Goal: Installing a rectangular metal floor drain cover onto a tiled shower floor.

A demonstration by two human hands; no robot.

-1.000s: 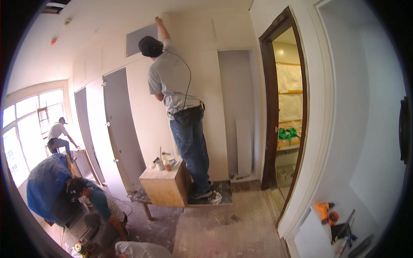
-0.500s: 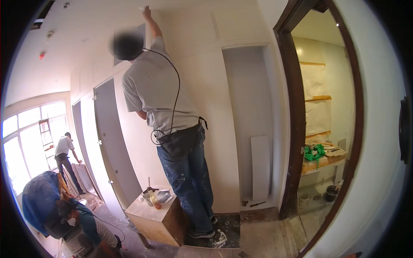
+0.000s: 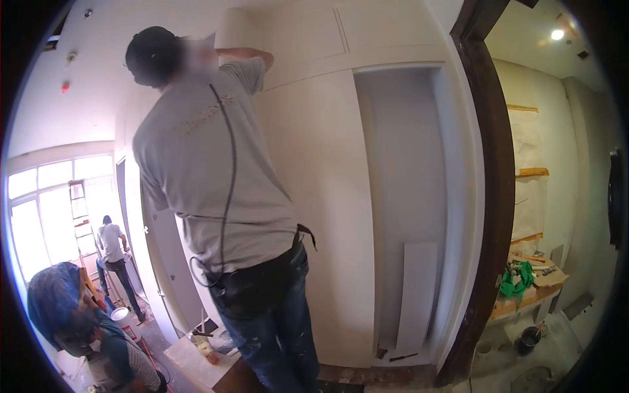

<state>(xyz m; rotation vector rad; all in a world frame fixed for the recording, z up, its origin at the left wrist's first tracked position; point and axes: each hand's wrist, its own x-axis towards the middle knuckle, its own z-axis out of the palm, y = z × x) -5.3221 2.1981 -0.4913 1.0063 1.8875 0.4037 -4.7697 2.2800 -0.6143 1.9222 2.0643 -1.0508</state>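
Note:
Neither of my hands shows anywhere in the picture. Close ahead, a co-worker in a grey T-shirt (image 3: pixel 190 170) stands with their back to me, facing a white cabinet wall (image 3: pixel 321 209). Their right arm (image 3: pixel 252 57) is bent at head height, and its hand is hidden. A black waist pouch (image 3: pixel 255 288) and a dark cable (image 3: pixel 229 177) hang on their back. By their legs is a wooden box (image 3: pixel 196 367) with a small bottle (image 3: pixel 211 355) and several tools on top.
A dark door frame (image 3: pixel 488 196) stands at the right. Beyond it, a counter (image 3: pixel 524 304) bears a green cloth (image 3: pixel 516 280). A masked person (image 3: pixel 105 334) bends at lower left; another (image 3: pixel 113 245) works near a ladder (image 3: pixel 80 219). A white board (image 3: pixel 417 295) leans inside the open closet.
The co-worker in grey has brought the raised arm down to head height. They appear larger and closer, and more of the room beyond the door frame shows.

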